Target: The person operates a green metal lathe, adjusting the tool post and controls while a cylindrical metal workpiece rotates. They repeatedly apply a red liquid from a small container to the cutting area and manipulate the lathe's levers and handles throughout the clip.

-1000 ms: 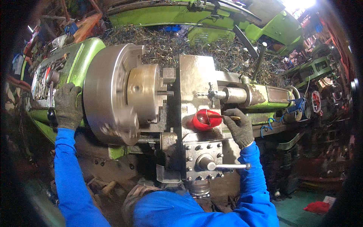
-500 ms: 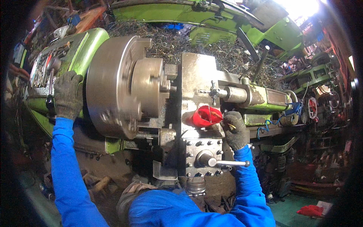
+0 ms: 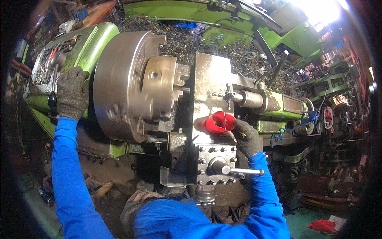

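Observation:
My left hand, in a dark grey work glove, lies against the front of the green lathe headstock. Beside it stands a lever with a black knob. To its right a large steel chuck looks blurred by spinning, with a smaller cylindrical piece in its jaws. My gloved right hand is closed at the rim of a red cup, its fingers around a thin yellowish stick. The stick's far end is hidden. The cup is tilted on the carriage, behind the square tool post.
A drill bit sits in the tailstock, pointing at the chuck. Metal shavings heap behind the lathe. The tool post handle reaches towards my right forearm. A red cloth lies on the floor at right.
My right hand has shifted slightly up and closer over the red cup's rim. The chuck keeps its spinning blur, and my left hand stays by the lever. The whole view has shifted slightly.

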`<state>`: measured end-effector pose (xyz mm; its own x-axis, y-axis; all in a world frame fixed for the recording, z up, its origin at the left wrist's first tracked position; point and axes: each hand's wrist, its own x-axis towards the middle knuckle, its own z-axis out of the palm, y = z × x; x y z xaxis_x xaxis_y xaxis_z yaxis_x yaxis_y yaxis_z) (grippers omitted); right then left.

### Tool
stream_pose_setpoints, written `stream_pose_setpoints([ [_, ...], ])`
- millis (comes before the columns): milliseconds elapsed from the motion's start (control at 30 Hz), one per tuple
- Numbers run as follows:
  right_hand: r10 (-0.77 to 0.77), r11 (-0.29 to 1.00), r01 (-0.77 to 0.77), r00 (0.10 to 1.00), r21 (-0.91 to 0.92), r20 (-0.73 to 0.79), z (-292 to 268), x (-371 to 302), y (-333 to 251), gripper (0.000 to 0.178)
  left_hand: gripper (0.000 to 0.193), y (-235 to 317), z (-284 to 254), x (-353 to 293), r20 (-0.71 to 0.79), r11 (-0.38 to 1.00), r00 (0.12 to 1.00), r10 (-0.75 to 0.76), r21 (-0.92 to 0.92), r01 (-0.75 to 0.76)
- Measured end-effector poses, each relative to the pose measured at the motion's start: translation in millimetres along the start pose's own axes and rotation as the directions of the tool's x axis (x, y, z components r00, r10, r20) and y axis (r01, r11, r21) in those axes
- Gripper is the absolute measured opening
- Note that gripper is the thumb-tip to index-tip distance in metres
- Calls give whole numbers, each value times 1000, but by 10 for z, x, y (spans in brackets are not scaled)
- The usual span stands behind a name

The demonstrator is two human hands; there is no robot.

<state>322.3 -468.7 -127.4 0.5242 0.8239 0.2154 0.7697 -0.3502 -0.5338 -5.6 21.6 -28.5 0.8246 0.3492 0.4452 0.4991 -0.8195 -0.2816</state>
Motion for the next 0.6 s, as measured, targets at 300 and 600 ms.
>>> stream_pose_setpoints([
  [300, 292, 781, -236, 956, 578, -6, 58, -61, 17, 29, 20, 1, 18, 12, 0, 1000, 1000, -9, -1, 9],
  [600, 113, 975, -101, 992, 196, -50, 3, 30, 103, 35, 20, -10, 40, -1, -38, 1000, 999, 6, -10, -6],
])
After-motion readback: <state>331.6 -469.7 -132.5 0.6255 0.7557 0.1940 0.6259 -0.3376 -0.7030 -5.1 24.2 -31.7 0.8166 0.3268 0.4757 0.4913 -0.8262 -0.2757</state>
